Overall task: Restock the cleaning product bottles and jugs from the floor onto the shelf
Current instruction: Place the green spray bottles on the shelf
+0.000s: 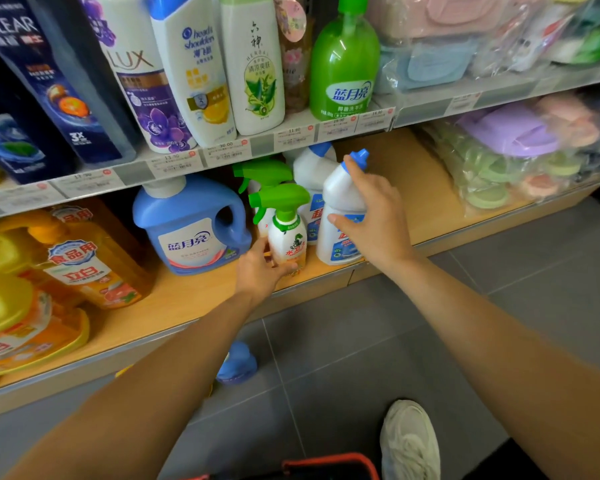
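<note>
The lower shelf (187,299) carries two spray bottles, two white bottles and one blue jug (187,230), left. Left hand (260,268) fingers curl round the near spray bottle (286,233); right hand (371,216) fingers wrap the near white bottle (336,188). One floor jug (238,363) stands below

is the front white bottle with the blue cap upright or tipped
Upright: the white bottle stands base down on the wooden shelf, blue cap on top, held by the right grip.

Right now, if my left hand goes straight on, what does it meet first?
The spray bottle: your left hand grips its base. Behind it probably comes the second spray bottle, though depth is unclear.
</note>
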The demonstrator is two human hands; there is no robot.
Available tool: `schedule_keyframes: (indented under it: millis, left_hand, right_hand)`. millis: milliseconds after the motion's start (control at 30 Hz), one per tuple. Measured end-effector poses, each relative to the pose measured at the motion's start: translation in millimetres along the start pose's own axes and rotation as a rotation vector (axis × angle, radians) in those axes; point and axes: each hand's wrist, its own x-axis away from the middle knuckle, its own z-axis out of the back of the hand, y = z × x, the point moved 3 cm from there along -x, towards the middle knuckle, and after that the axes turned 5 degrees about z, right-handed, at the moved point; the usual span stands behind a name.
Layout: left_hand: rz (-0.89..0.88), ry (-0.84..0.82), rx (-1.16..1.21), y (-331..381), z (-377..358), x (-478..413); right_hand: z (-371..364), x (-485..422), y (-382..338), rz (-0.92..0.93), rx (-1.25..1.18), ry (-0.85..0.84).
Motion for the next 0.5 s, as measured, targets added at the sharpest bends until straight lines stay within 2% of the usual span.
schedule_keyframes:
  millis: [133,233,300,500]
  left_hand:
    - [0.092,-0.016,0.017,-2.2,-3.2,-7.5]
    - [0.155,-0.176,0.040,-4.9,-0.2,-4.0]
    - [0.143,-0.254,0.001,-5.2,8.8,3.5]
    - [0.093,-0.280,-0.216,-19.2,85.8,40.4]
  right_hand:
    - [-5.2,1.0,3.9,0.005,0.072,-0.024]
    - [-6.3,3.7,1.3,0.014,0.095,-0.030]
    - [-9.1,6.1,0.7,0.014,0.117,-0.053]
    - [-35.4,37.2,-18.3,-0.061,0.171,-0.122]
